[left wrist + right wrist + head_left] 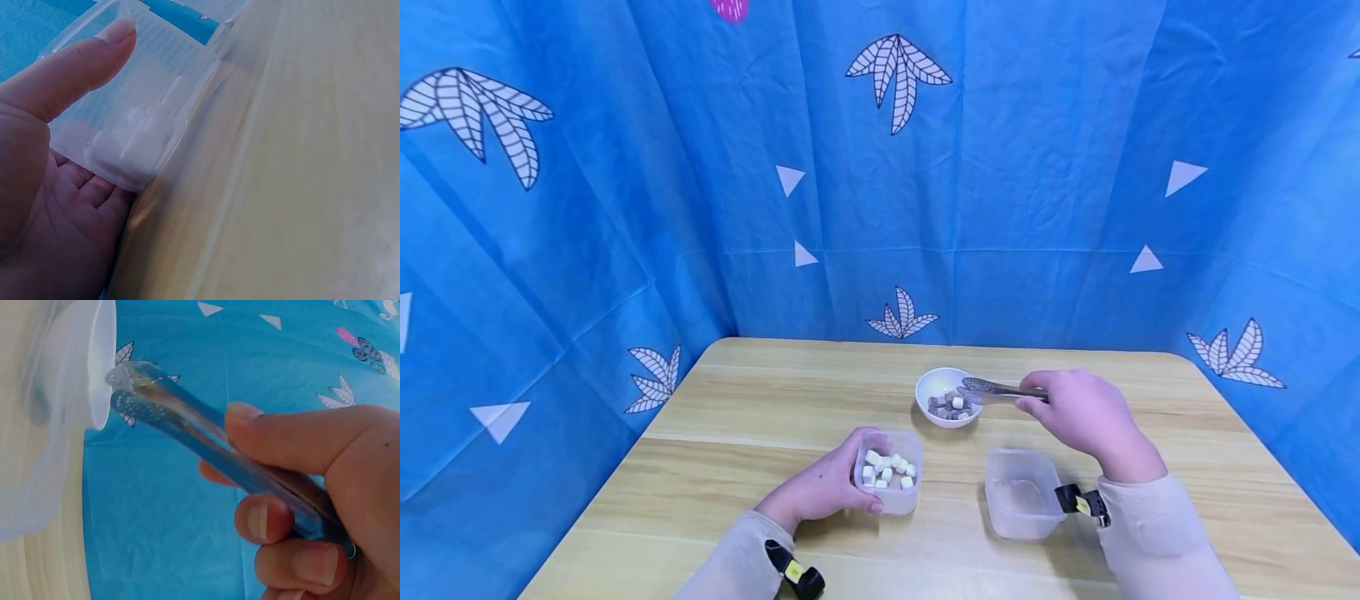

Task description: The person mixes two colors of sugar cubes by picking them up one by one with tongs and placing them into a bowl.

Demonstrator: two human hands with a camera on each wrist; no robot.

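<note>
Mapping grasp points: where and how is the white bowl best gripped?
I'd pinch the white bowl at its far-left rim, from above-left, straddling the wall. It stands upright and open-topped; the grey and white cubes lie toward the near right, leaving that inner wall bare. The tongs in the right hand overlap the right edge, so that side is likely awkward.

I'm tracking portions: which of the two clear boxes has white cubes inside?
The box gripped by the left hand: white cubes lie inside it, while the other box, to its right, shows none.
</note>
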